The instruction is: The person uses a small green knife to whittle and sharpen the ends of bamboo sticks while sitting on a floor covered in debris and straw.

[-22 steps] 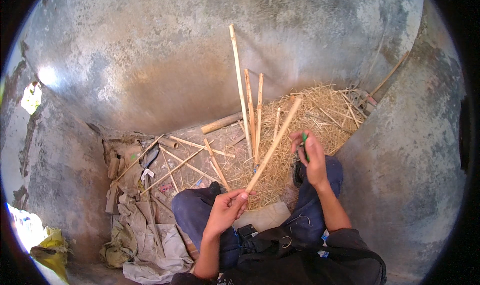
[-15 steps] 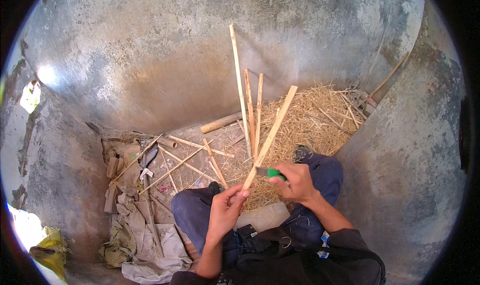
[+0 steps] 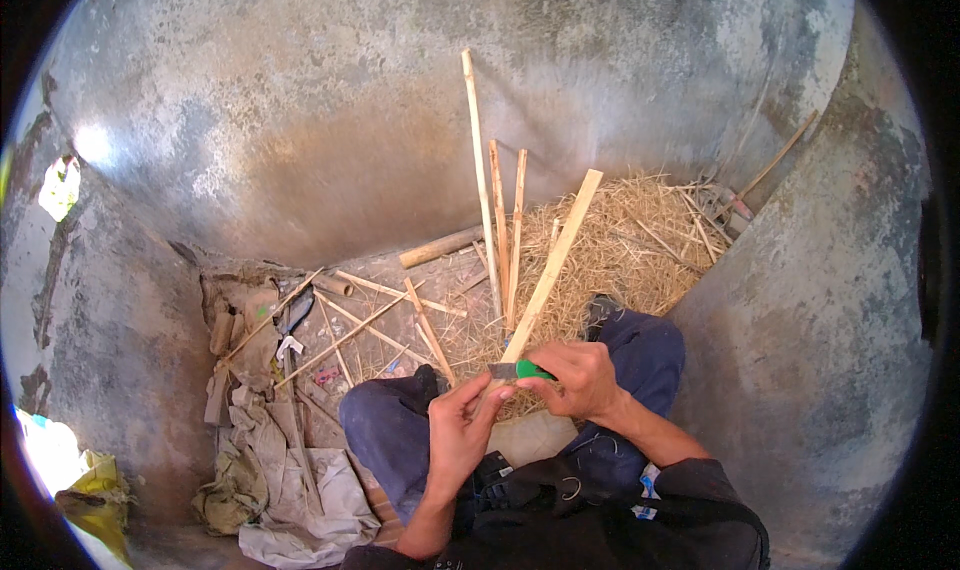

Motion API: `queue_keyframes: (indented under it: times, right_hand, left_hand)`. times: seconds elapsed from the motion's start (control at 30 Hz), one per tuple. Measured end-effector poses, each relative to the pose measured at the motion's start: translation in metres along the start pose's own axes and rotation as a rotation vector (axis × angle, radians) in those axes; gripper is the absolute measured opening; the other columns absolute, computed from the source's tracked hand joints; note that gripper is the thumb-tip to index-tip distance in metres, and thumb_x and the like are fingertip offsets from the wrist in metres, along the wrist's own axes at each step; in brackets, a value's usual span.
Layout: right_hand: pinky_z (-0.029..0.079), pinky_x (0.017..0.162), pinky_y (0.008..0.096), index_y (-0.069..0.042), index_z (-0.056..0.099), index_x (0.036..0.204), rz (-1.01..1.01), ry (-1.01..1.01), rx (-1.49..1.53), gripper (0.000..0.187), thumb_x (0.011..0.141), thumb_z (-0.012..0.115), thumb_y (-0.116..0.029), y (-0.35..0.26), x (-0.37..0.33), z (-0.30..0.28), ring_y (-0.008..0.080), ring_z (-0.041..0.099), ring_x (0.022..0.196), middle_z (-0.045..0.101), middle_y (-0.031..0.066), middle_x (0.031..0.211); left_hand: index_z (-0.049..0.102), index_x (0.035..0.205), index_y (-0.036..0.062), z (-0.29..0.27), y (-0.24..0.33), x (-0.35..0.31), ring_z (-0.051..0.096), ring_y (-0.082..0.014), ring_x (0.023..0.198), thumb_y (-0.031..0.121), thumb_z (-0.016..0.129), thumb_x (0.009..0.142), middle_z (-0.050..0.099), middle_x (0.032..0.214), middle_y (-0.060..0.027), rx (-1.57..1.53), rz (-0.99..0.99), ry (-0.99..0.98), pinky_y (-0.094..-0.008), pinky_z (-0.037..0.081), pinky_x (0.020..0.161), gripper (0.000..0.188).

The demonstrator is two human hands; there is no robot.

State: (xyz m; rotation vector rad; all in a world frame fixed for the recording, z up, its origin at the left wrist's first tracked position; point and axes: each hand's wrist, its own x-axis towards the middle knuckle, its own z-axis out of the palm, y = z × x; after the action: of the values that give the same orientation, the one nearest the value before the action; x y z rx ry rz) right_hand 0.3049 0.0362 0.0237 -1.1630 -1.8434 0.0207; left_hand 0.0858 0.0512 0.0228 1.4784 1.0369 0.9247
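The left hand [image 3: 460, 428] is pinching the lower end of a flat wooden strip [image 3: 553, 263], which is slanting up and away in front of a heap of straw [image 3: 645, 245], while the right hand [image 3: 582, 378] is gripping a green-handled knife [image 3: 532, 370], its fingers curling round the handle. The blade [image 3: 501, 371] is lying across the strip near its lower end, right beside the left hand's fingers, and that closeness is looking like the main danger: an edge that is skidding off the flat wood, or suddenly breaking through a tough spot, could be meeting a fingertip. Nothing is visibly supporting the far end, so a hard push could be twisting the strip in that pinch, and a stroke toward the body could be carrying the edge to the dark trousers [image 3: 640, 375]. A bite that is going too deep could be splitting the wood along its grain. Some 3 upright sticks [image 3: 498, 225] are standing close to the strip, seemingly leaning on the wall [image 3: 300, 120], so a wide swing could be toppling them. As for writing, 2 small blue-and-white tags [image 3: 650, 482] are showing by the dark shirt [image 3: 640, 542], but any print is staying too small to read.
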Motion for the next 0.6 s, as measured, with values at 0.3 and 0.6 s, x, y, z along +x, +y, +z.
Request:
queue_keyframes:
  times: [0.3, 0.6]
  right_hand:
    - [0.053, 0.057, 0.0412, -0.005, 0.077, 0.103, 0.257, 0.135, -0.226, 0.032, 0.101, 0.073, -0.036, 0.050, 0.008, -0.017, 0.0300, 0.072, 0.064, 0.071, 0.0137, 0.074]
    - [0.054, 0.062, 0.0396, -0.001, 0.074, 0.099, 0.242, 0.219, -0.037, 0.040, 0.105, 0.069, -0.040, 0.059, -0.003, -0.036, 0.0328, 0.071, 0.066, 0.069, 0.0153, 0.077]
  left_hand:
    - [0.076, 0.116, -0.0065, 0.000, 0.002, -0.008, 0.042, -0.0017, 0.066, 0.015, 0.079, 0.103, 0.054, 0.073, 0.0028, 0.029, -0.061, 0.040, -0.0231, 0.032, 0.054, 0.026]
    - [0.078, 0.124, -0.0025, -0.011, -0.004, -0.021, 0.046, -0.0002, 0.067, 0.016, 0.074, 0.107, 0.057, 0.077, 0.0072, -0.140, -0.161, -0.036, -0.0211, 0.035, 0.056, 0.026]
